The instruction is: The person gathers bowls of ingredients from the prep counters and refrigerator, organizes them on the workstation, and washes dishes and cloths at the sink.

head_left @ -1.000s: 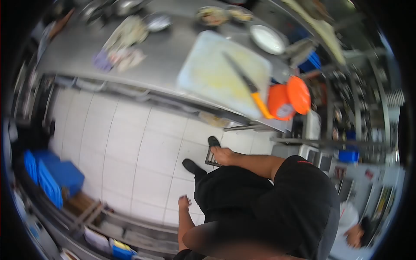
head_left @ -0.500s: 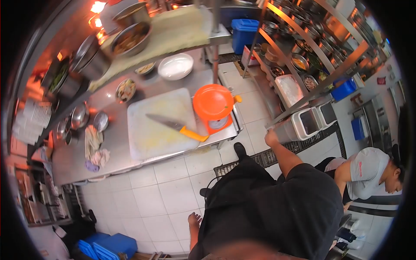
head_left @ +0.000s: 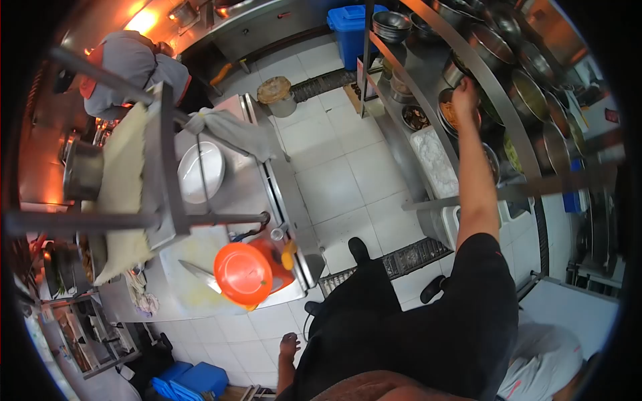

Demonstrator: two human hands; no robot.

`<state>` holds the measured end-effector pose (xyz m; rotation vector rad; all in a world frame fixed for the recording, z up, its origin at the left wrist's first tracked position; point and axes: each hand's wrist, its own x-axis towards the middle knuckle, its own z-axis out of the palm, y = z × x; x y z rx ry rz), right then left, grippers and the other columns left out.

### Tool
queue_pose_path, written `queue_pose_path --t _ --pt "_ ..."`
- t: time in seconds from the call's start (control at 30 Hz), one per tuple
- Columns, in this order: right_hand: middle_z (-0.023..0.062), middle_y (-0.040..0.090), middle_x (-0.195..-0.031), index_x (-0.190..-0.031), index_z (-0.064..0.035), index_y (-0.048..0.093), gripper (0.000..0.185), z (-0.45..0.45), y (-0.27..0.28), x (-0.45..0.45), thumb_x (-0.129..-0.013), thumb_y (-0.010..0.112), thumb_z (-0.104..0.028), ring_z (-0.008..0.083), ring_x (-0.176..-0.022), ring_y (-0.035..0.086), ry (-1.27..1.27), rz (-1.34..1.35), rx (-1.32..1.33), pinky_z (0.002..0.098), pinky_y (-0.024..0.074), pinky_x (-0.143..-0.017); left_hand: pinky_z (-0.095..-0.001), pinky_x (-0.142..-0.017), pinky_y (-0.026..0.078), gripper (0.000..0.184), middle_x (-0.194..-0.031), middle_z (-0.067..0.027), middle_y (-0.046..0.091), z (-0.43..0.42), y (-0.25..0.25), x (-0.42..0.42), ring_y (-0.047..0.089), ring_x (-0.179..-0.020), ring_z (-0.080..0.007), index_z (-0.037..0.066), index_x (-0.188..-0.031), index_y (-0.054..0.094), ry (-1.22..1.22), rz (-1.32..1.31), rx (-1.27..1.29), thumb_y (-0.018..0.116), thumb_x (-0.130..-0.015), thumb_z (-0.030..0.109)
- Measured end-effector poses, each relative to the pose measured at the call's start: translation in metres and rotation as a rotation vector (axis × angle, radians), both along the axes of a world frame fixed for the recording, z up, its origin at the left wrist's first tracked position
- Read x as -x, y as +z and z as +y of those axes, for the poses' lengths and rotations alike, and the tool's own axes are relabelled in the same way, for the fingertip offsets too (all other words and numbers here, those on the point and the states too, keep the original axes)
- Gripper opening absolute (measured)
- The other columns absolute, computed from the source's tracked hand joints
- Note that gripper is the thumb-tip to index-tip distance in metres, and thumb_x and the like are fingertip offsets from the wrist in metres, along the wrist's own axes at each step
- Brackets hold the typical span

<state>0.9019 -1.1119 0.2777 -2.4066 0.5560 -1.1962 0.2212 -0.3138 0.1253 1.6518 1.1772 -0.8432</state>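
Note:
My right hand (head_left: 466,97) reaches into the metal shelf rack, beside a metal bowl of orange shredded food (head_left: 447,115). Its fingertips are near the rim of a metal container and are too indistinct to show a grip. My left hand (head_left: 289,344) hangs low at my side over the floor tiles, fingers loosely apart, holding nothing. A bowl of dark pieces (head_left: 416,118) and a tray of white contents (head_left: 433,160) lie near my right forearm.
An orange scale (head_left: 243,274) and a knife (head_left: 199,275) sit at a cutting board (head_left: 175,250) on the steel table. A white oval dish (head_left: 200,172) is farther along. A co-worker (head_left: 134,73) stands by flames; another (head_left: 545,354) bends at lower right. A lidded bucket (head_left: 276,95) stands on the floor.
My view has turned toward the rack and moved nearer it. My right hand has gone from the rack's near corner up into its bowls. A co-worker at upper left has come into view.

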Motion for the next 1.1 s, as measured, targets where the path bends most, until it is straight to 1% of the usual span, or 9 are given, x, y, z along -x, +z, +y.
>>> queue_pose_path --t 0.13,0.3,0.37,0.53,0.6,0.67,0.7,0.9,1.1 --pt "0.0275 0.065 -0.12 -0.12 0.0017 0.064 0.033 -0.072 0.029 -0.085 -0.094 0.053 -0.015 0.0456 -0.108 0.062 -0.047 0.071 0.069 0.0503 0.0493 -0.094 -0.0397 -0.06 0.059 0.029 -0.097 -0.0072 0.067 -0.001 0.033 -0.011 0.07 -0.083 -0.0215 0.01 -0.12 0.06 -0.239 0.004 -0.026 0.063 -0.095 0.023" --pt "0.0247 0.065 -0.122 -0.123 0.0007 0.064 0.034 -0.124 0.008 -0.146 -0.095 0.053 -0.015 0.0425 -0.11 0.062 -0.137 0.548 0.21 0.0481 0.0489 -0.096 -0.0481 -0.07 0.059 0.029 -0.102 -0.0098 0.066 0.02 0.032 0.004 0.07 -0.095 -0.0292 0.01 -0.121 0.057 0.149 0.153 -0.039 0.061 -0.098 0.028" --pt "0.0236 0.066 -0.123 -0.124 0.0004 0.064 0.035 -0.143 0.002 -0.151 -0.095 0.053 -0.015 0.0413 -0.111 0.062 -0.159 0.731 0.315 0.0472 0.0487 -0.097 -0.0379 -0.062 0.057 0.025 -0.098 -0.0074 0.065 0.006 0.044 -0.007 0.069 -0.084 -0.0215 0.01 -0.117 0.061 0.201 0.169 -0.122 0.06 -0.096 0.024" --pt "0.0208 0.066 -0.125 -0.127 -0.0006 0.063 0.036 -0.128 0.003 -0.135 -0.096 0.053 -0.015 0.0382 -0.114 0.063 -0.249 1.209 0.914 0.0451 0.0482 -0.099 -0.0391 -0.065 0.058 0.035 -0.105 -0.0109 0.067 -0.011 0.03 -0.003 0.069 -0.086 -0.0234 0.006 -0.122 0.06 0.132 0.131 -0.115 0.062 -0.095 0.027" --pt "0.0197 0.066 -0.126 -0.128 -0.0009 0.063 0.036 -0.088 0.014 -0.108 -0.096 0.053 -0.015 0.0369 -0.115 0.063 -0.219 0.877 0.924 0.0442 0.048 -0.1 -0.0403 -0.068 0.058 0.037 -0.104 -0.0113 0.067 -0.02 0.012 -0.002 0.069 -0.089 -0.0242 0.006 -0.124 0.059 0.118 0.093 -0.103 0.063 -0.095 0.028" --pt "0.0202 0.063 -0.13 -0.128 -0.0002 0.062 0.035 0.035 0.063 -0.032 -0.096 0.053 -0.012 0.0383 -0.121 0.059 0.298 -0.027 0.45 0.0456 0.0457 -0.103 -0.0405 -0.07 0.059 0.042 -0.106 -0.0142 0.069 -0.028 -0.007 0.005 0.07 -0.092 -0.0257 0.004 -0.126 0.059 0.104 0.057 -0.116 0.064 -0.094 0.031" --pt "0.0205 0.062 -0.13 -0.129 -0.0004 0.061 0.036 0.084 0.068 0.001 -0.096 0.054 -0.01 0.0391 -0.122 0.057 0.379 -0.058 0.45 0.0467 0.0444 -0.104 -0.0409 -0.072 0.059 0.046 -0.108 -0.0168 0.071 -0.03 -0.011 0.007 0.071 -0.094 -0.0272 0.002 -0.127 0.06 0.099 0.038 -0.133 0.065 -0.093 0.034" --pt "0.0231 0.057 -0.131 -0.13 0.0021 0.056 0.04 0.27 -0.041 0.195 -0.091 0.057 -0.006 0.042 -0.126 0.051 0.714 0.132 0.255 0.0493 0.0393 -0.109 -0.0458 -0.097 0.052 0.058 -0.12 -0.0251 0.068 -0.03 -0.055 0.068 0.066 -0.112 -0.0384 0.005 -0.133 0.056 -0.011 -0.267 -0.413 0.068 -0.089 0.041" --pt "0.024 0.063 -0.121 -0.118 0.0003 0.065 0.042 0.369 -0.231 0.415 -0.081 0.074 -0.019 0.0402 -0.118 0.057 0.871 1.085 0.195 0.0479 0.044 -0.105 -0.045 -0.098 0.052 0.063 -0.127 -0.0308 0.063 -0.028 -0.062 0.136 0.065 -0.114 -0.0412 0.001 -0.139 0.05 0.434 -0.22 -0.293 0.066 -0.089 0.034"
